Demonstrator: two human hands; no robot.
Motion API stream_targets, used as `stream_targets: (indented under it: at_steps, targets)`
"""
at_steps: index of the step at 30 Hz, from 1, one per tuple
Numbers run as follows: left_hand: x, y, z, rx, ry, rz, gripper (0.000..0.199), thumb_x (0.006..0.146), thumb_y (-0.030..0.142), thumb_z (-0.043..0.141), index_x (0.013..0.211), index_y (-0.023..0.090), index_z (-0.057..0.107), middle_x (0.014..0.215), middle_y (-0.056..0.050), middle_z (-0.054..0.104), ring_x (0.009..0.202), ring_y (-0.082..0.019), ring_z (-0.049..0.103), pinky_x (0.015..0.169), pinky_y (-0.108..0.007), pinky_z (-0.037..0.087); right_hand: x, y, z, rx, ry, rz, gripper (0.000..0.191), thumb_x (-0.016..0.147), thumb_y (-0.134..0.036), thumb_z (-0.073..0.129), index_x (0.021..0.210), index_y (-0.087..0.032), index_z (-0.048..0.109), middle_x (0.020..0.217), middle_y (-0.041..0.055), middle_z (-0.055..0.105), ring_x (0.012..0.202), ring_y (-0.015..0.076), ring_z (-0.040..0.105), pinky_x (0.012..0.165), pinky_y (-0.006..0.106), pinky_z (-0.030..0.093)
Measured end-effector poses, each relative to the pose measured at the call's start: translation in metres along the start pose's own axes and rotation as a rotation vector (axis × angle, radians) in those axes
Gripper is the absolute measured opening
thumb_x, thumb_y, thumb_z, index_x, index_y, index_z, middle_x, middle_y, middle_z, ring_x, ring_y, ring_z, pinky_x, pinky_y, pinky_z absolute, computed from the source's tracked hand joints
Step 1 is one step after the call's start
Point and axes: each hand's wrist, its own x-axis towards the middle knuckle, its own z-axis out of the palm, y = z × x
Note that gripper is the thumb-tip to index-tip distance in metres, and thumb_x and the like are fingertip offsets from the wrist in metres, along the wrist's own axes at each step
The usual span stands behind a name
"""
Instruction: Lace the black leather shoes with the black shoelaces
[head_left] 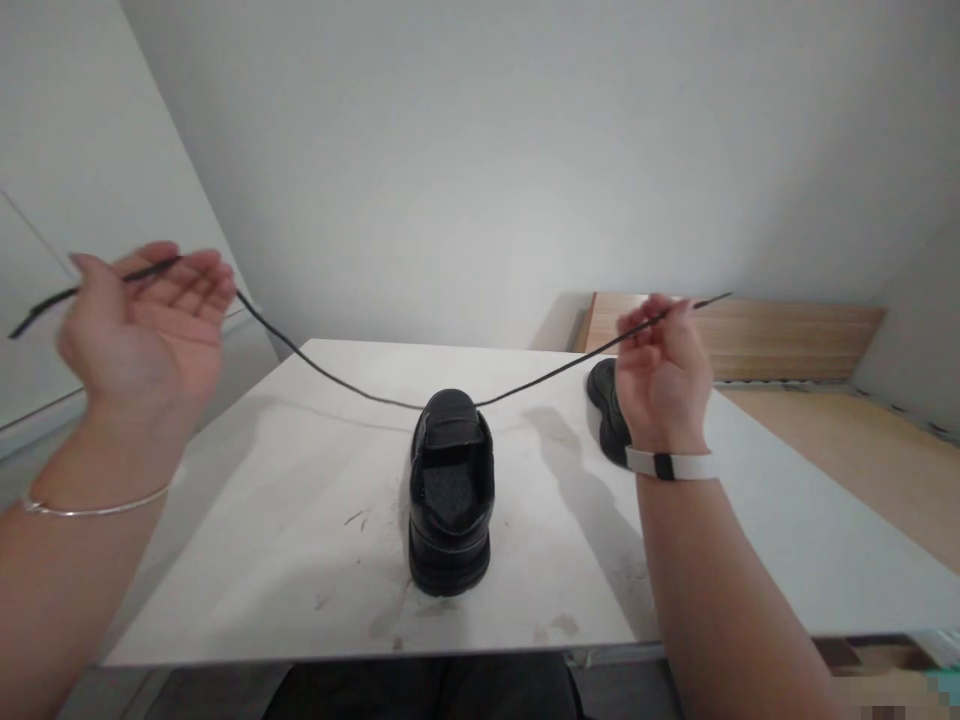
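The right hand (664, 375) has its thumb and fingers pinched on the black lace (555, 371) close to one end, whose tip pokes out past the fingers toward two o'clock. The left hand (154, 325) is turned palm up, thumb standing apart from loosely extended fingers; the lace runs across it, its other end hanging out toward eight o'clock. A thin bracelet (97, 510) circles the left wrist, and a pale band (686, 465) the right.

Between the hands the lace sags in a shallow curve, its lowest part meeting the toe of the black shoe (451, 535). Whether it passes through the shoe or merely behind it is hard to make out.

That shoe lies at four o'clock from the left hand and eight o'clock from the right, which looks the nearer. Its long axis runs twelve to six, toe away from the person, heel close in, on the white table (300, 600). A second shoe (604, 415) sits at two o'clock from it, partly hidden by the right hand.
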Motion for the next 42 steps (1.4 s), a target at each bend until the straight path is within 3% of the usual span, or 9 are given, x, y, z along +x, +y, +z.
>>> stream_targets:
  at_steps: [3, 6, 10, 14, 20, 22, 27, 33, 42]
  targets:
    - [-0.011, -0.027, 0.013, 0.018, -0.095, 0.044, 0.063, 0.109, 0.024, 0.015, 0.076, 0.007, 0.065, 0.063, -0.003, 0.061, 0.058, -0.009, 0.051, 0.06, -0.021, 0.044, -0.008, 0.029, -0.005, -0.037, -0.147, 0.182, 0.02, 0.078, -0.033, 0.078, 0.09, -0.02, 0.068, 0.095, -0.0001, 0.063, 0.091, 0.01, 0.061, 0.09, 0.028, 0.052]
    - [-0.018, -0.056, 0.006, 0.113, -0.107, -0.026, 0.057, 0.106, 0.01, 0.023, 0.069, 0.005, 0.066, 0.08, -0.009, 0.069, 0.067, -0.008, 0.057, 0.068, -0.02, 0.046, -0.023, 0.044, -0.016, -0.104, -0.218, 0.333, 0.03, 0.074, -0.026, 0.079, 0.102, -0.021, 0.067, 0.088, -0.0022, 0.06, 0.073, 0.0068, 0.055, 0.071, 0.023, 0.048]
    - [-0.032, -0.077, -0.004, 0.184, -0.269, -0.146, 0.038, 0.1, 0.002, 0.033, 0.084, 0.008, 0.067, 0.076, -0.006, 0.066, 0.073, -0.014, 0.064, 0.076, -0.026, 0.052, -0.038, 0.059, -0.024, -0.227, -0.283, 0.42, 0.03, 0.083, -0.035, 0.071, 0.107, -0.022, 0.06, 0.071, -0.0064, 0.053, 0.049, 0.0038, 0.029, 0.047, 0.021, 0.024]
    - [-0.045, -0.082, -0.008, 0.256, -0.434, -0.299, 0.01, 0.1, 0.021, 0.051, 0.098, 0.018, 0.06, 0.055, 0.006, 0.041, 0.042, -0.006, 0.033, 0.042, -0.015, 0.028, -0.053, 0.078, -0.025, -0.453, -0.33, 0.502, 0.039, 0.088, -0.058, 0.059, 0.098, -0.021, 0.055, 0.064, -0.0073, 0.041, 0.047, 0.0053, 0.027, 0.045, 0.022, 0.014]
    - [-0.046, -0.096, -0.022, 0.507, -0.544, -0.519, 0.047, 0.093, 0.066, 0.048, 0.094, 0.02, 0.056, 0.054, 0.009, 0.023, 0.041, -0.006, 0.013, 0.037, -0.014, 0.014, -0.066, 0.089, -0.025, -0.595, -0.429, 0.581, 0.047, 0.087, -0.065, 0.047, 0.095, -0.02, 0.057, 0.069, -0.0052, 0.037, 0.049, 0.007, 0.025, 0.043, 0.023, 0.015]
    - [-0.045, -0.102, -0.026, 0.565, -0.568, -0.53, 0.053, 0.09, 0.071, 0.047, 0.089, 0.019, 0.057, 0.054, 0.009, 0.023, 0.041, -0.006, 0.015, 0.036, -0.016, 0.016, -0.066, 0.089, -0.026, -0.627, -0.441, 0.569, 0.043, 0.088, -0.06, 0.046, 0.092, -0.019, 0.058, 0.069, -0.0046, 0.037, 0.05, 0.0075, 0.025, 0.044, 0.023, 0.016]
    - [-0.047, -0.109, -0.027, 0.63, -0.584, -0.443, 0.057, 0.074, 0.066, 0.072, 0.092, 0.013, 0.064, 0.068, -0.001, 0.052, 0.057, -0.011, 0.048, 0.047, -0.021, 0.04, -0.065, 0.096, -0.031, -0.708, -0.44, 0.538, 0.035, 0.085, -0.049, 0.051, 0.09, -0.017, 0.064, 0.063, -0.0044, 0.037, 0.051, 0.0088, 0.028, 0.046, 0.025, 0.019]
    - [-0.051, -0.103, -0.02, 0.745, -0.529, -0.465, 0.061, 0.074, 0.067, 0.069, 0.104, 0.017, 0.057, 0.058, 0.007, 0.041, 0.046, -0.008, 0.032, 0.04, -0.017, 0.022, -0.071, 0.106, -0.034, -0.747, -0.493, 0.559, 0.039, 0.083, -0.047, 0.049, 0.104, -0.016, 0.062, 0.055, -0.0075, 0.038, 0.049, 0.0098, 0.03, 0.048, 0.024, 0.023]
    - [-0.051, -0.108, -0.027, 0.777, -0.721, -0.506, 0.05, 0.076, 0.061, 0.071, 0.095, 0.016, 0.059, 0.053, 0.005, 0.048, 0.048, -0.011, 0.045, 0.046, -0.021, 0.037, -0.073, 0.113, -0.037, -0.749, -0.5, 0.556, 0.029, 0.082, -0.049, 0.049, 0.093, -0.023, 0.043, 0.053, -0.0102, 0.042, 0.047, 0.0092, 0.031, 0.047, 0.022, 0.025]
